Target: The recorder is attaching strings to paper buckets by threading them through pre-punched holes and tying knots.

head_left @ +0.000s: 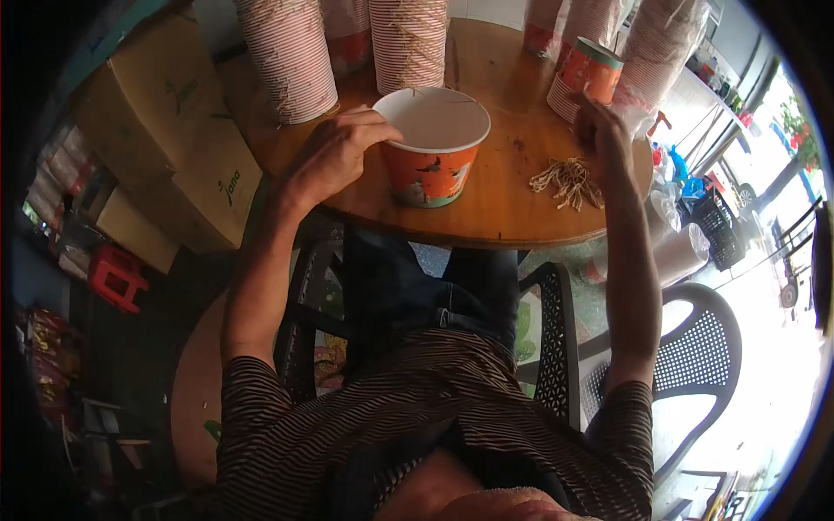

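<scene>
A large orange paper bucket [427, 178] with a white rim and a green base band stands upright near the table's front edge. My left hand [343, 148] is at its left rim, fingers bent over the edge and closed on it. A thin dark strand lies across the bucket's far rim. Over the right side of the table, my right hand [602, 135] is raised with its fingers curled; whatever is in them, if anything, is hidden. Just left of that wrist lies a loose bundle of beige strings [565, 181]. Beyond the hand, a smaller orange paper cup [595, 69] tops a stack.
Tall nested stacks of paper cups [287, 61] line the back of the round wooden table [512, 139], some in clear plastic. Cardboard boxes [174, 130] stand at the left, near a red stool [120, 276]. A grey plastic chair [695, 347] is at the right.
</scene>
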A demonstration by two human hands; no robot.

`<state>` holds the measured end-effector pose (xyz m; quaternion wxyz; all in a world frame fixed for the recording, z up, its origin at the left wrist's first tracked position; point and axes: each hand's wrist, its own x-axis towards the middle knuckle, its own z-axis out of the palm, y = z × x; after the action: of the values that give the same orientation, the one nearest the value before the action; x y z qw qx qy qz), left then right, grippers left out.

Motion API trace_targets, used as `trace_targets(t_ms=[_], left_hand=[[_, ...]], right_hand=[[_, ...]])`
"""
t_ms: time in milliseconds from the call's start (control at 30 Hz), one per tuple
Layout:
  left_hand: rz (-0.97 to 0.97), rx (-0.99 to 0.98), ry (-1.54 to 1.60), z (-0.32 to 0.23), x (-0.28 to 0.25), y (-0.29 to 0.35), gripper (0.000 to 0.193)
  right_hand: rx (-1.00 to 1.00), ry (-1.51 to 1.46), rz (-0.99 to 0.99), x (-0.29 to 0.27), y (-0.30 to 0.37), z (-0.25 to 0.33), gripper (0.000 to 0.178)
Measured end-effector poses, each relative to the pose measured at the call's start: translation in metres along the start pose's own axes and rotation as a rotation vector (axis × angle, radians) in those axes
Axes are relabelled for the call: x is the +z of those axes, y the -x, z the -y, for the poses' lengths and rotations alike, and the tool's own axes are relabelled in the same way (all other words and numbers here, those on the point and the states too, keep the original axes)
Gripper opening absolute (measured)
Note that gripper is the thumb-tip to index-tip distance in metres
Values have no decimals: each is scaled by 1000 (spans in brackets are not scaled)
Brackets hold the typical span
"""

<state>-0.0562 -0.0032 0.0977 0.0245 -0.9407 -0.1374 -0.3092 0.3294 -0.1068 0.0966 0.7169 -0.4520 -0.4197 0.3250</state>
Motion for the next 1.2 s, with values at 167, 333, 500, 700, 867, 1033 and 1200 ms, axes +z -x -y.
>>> trace_targets(t_ms=[167, 333, 500, 700, 867, 1033, 1200], left_hand=[[-141, -76, 289, -28, 12, 1, 31], [-51, -213, 225, -51, 38, -15, 34], [17, -278, 219, -55, 41, -30, 29], [155, -272, 245, -55, 38, -39, 24], [192, -344, 364, -59, 32, -38, 23], [71, -298, 180, -59, 33, -31, 29], [59, -371, 212, -63, 50, -22, 32]], right_hand=[[-85, 361, 134, 43, 61, -18, 29], [-265, 577, 259, 62, 88, -37, 29], [-221, 446, 285, 65, 100, -59, 28], [-271, 389, 235, 65, 109, -86, 27], [-120, 476, 303, 68, 120, -71, 27], [-160, 439, 282, 71, 126, -80, 27], [-191, 391, 223, 78, 131, -87, 27]])
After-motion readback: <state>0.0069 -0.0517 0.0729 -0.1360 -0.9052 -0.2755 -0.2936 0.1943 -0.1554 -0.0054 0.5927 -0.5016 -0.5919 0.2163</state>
